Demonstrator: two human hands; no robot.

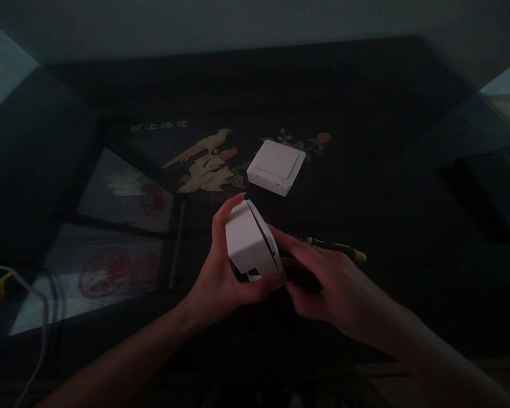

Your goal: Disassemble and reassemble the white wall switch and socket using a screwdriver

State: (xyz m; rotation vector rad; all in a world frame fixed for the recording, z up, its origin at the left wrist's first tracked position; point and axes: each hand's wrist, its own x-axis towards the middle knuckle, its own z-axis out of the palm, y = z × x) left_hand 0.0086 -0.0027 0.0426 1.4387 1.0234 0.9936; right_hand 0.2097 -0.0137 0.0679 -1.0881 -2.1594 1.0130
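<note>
A white box point(249, 238) is held tilted above the dark table point(386, 192), its back gripped by the left hand point(223, 269), its cover side grasped by the right hand point(323, 277). A switch point(276, 165) is seen beyond, lying flat.

- Very dim overall, near edge almost black
- Pale, window-like reflections across the left of the glossy black tabletop point(378, 192)
- Angular white plastic box point(244, 241) dulled to mauve
- Fine detail soft, murky
</note>
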